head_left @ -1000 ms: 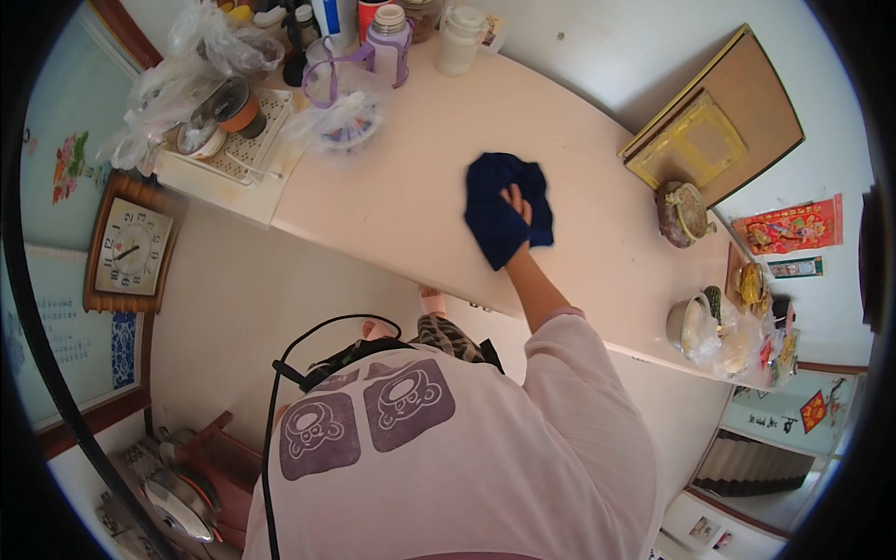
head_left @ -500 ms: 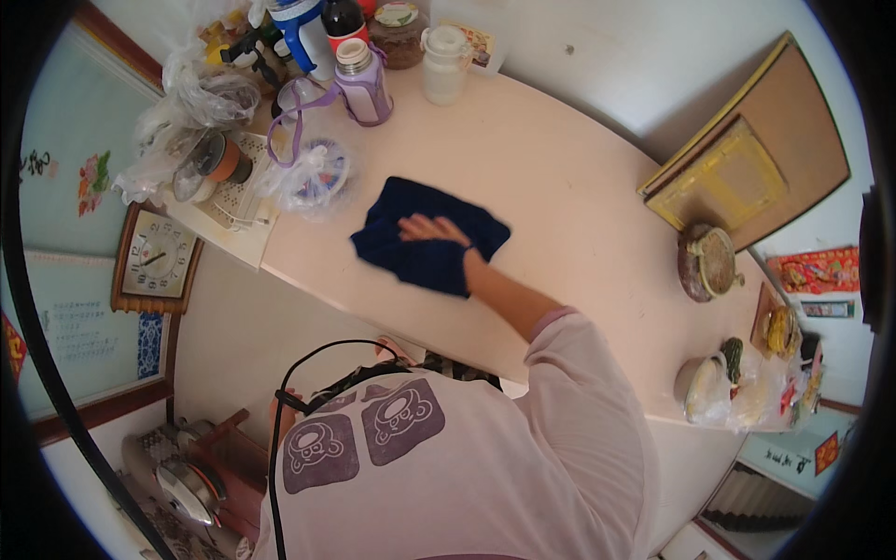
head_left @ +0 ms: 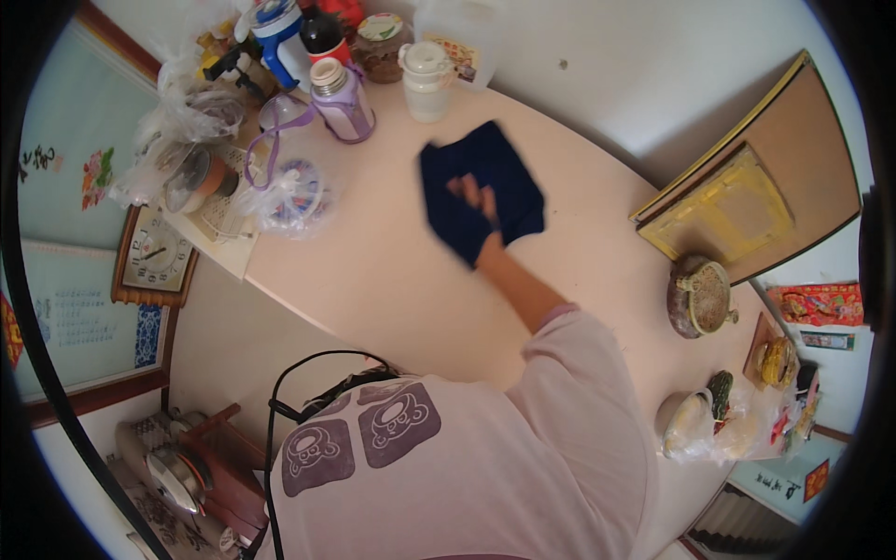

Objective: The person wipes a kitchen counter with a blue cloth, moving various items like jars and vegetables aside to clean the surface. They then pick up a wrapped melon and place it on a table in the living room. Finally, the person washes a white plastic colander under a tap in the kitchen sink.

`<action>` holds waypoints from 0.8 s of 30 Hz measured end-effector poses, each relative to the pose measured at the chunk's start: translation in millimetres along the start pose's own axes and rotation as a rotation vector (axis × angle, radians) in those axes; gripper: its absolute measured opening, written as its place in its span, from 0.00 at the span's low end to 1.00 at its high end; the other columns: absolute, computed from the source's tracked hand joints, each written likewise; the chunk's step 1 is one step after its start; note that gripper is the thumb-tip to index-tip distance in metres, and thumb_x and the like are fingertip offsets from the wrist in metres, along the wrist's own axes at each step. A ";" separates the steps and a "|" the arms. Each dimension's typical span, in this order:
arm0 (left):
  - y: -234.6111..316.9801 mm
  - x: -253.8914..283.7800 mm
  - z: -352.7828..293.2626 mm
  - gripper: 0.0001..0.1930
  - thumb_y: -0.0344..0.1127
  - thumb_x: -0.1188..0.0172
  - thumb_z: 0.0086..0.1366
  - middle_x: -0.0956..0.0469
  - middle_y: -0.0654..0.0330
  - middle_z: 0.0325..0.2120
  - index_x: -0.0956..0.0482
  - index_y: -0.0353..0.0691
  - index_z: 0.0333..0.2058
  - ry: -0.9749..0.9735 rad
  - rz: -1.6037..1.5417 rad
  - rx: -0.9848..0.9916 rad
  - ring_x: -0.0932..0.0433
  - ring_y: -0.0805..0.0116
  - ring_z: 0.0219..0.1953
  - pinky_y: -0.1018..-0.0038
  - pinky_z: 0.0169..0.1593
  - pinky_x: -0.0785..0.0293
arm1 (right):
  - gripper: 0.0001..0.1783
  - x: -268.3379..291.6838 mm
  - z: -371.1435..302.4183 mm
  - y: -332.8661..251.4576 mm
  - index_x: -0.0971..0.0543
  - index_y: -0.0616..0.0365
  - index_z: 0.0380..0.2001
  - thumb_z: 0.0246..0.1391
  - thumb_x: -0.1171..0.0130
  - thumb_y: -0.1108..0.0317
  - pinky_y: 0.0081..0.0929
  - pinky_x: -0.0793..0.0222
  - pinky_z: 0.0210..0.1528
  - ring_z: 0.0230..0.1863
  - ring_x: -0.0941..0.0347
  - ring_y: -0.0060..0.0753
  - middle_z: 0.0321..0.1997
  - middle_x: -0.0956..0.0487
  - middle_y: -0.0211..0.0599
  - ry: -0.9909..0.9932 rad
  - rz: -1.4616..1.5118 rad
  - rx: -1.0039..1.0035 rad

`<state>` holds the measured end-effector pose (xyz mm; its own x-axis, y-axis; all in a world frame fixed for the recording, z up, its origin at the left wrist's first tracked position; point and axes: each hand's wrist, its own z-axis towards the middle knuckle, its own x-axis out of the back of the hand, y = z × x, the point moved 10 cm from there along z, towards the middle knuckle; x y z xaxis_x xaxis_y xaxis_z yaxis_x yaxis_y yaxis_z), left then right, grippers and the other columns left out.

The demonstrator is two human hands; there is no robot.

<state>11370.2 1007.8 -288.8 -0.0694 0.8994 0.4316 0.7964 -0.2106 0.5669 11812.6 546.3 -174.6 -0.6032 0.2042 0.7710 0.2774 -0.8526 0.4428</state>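
Observation:
On the pale pink tabletop [head_left: 373, 243] lies a dark blue cloth [head_left: 516, 177], spread out near the far side. My right hand [head_left: 481, 198] presses down on it, fingertips showing on top and a fold of the cloth over part of the hand; blur hides the exact grip. Left of the cloth stands a purple and white flask [head_left: 343, 105] without its lid, its strap hanging down. Beyond the cloth is a cream lidded jar [head_left: 427, 84]. My left hand is not in view.
At the far left are a plastic-bagged round item [head_left: 297, 198], a blue-handled jug [head_left: 280, 42], a dark bottle [head_left: 322, 37] and a brown jar [head_left: 381, 49]. To the right stand a clay pot [head_left: 700, 297], a leaning framed board [head_left: 775, 177] and a metal bowl [head_left: 674, 420].
My right hand and the cloth have moved away from me and to the right, closer to the back wall. The cloth has turned and changed its shape.

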 end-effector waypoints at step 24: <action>-40.9 -7.4 -55.2 0.16 0.42 0.52 0.64 0.24 0.49 0.28 0.24 0.33 0.37 0.089 -0.041 0.064 0.26 0.54 0.32 0.61 0.39 0.31 | 0.29 42.4 28.9 -50.1 0.37 0.53 0.60 0.56 0.54 0.57 0.57 0.54 0.64 0.68 0.51 0.59 0.68 0.45 0.49 -0.477 0.783 0.485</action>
<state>11305.0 988.6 -276.4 -0.1535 0.8684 0.4715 0.8284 -0.1470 0.5405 11794.7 611.6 -150.9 0.2047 -0.0642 0.9767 0.7996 -0.5646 -0.2046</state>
